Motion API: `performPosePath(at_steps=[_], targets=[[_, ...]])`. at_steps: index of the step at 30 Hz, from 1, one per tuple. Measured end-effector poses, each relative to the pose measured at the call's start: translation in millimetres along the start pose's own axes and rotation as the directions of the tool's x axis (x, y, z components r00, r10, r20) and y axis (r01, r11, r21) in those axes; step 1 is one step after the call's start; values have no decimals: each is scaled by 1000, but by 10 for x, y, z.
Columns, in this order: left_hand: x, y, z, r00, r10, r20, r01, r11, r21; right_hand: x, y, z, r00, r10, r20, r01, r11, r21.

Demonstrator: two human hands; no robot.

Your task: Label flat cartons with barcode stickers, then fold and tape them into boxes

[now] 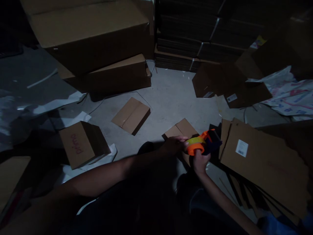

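Note:
My right hand is closed round an orange and dark tape dispenser, held low above the floor in front of my knees. A yellowish roll of packing tape sits on the dispenser. From the left, my left hand reaches to the roll, its fingertips pinched at the near-left edge of the tape. Whether a loose tape end is between those fingers is too dark to see. Partly hidden beneath both hands lies a small cardboard box with a seam across its top.
Another small closed carton lies on the concrete floor. To the left stands a box marked "prima". Flattened cardboard is piled at right. Large cartons and strapped cardboard bundles stand behind. White plastic sacks lie far right.

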State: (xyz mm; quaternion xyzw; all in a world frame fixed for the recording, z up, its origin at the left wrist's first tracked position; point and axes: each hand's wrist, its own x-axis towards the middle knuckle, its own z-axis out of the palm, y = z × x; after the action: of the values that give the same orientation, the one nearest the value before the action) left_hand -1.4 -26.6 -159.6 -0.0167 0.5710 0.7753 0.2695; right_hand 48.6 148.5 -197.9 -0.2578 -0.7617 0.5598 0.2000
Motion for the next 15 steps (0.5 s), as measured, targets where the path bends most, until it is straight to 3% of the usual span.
performPosePath(at_steps=[4, 6, 11, 15], targets=[[-45, 77, -66, 972, 235, -29, -229, 964, 135, -37, 8, 16, 998, -53, -28, 51, 997, -56], [-68, 79, -50, 954, 295, -48, -283, 943, 173, -68, 22, 12, 994, -106, -13, 104, 991, -82], [-102, 153, -17, 965, 225, -134, -190, 954, 233, -137, 80, -19, 966, -239, 98, 243, 970, -32], [-161, 333, -41, 981, 186, -60, -170, 964, 204, -161, 147, -59, 915, -367, 165, 378, 925, -37]])
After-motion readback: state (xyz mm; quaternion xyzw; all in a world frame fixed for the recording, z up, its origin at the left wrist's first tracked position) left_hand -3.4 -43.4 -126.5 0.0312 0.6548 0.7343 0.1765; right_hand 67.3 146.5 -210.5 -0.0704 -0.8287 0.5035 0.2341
